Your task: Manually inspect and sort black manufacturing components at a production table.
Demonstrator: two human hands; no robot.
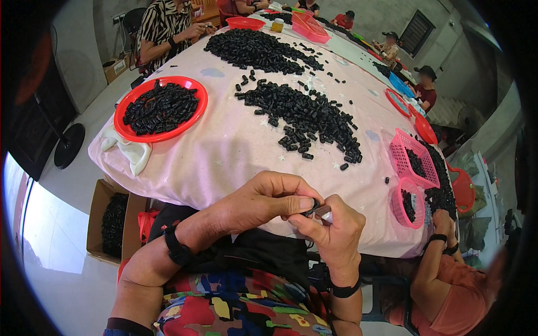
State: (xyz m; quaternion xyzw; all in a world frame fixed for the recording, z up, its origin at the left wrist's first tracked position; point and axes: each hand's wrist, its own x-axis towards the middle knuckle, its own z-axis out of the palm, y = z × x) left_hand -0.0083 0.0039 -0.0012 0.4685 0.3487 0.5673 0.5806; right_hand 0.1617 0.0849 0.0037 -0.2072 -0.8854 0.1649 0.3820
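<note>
Above the near edge of the table, my left hand (274,199) pinches a small black part (310,211) between thumb and fingers. Fingertips of both hands meet at it. My right hand (340,223) is closed on a small flat shiny tool (323,213), perhaps a blade; its exact kind is too small to tell. Beyond the hands lies a loose pile of short black cylindrical parts (300,115). A red round tray (203,106) at the left holds more black pieces.
Farther back is a larger black pile (252,50). Pink baskets (414,179) stand at the right, beside a co-worker's hands (443,224). A cardboard box (133,224) with black parts sits below the table at left, near a white cloth (137,159). Other people sit around the table.
</note>
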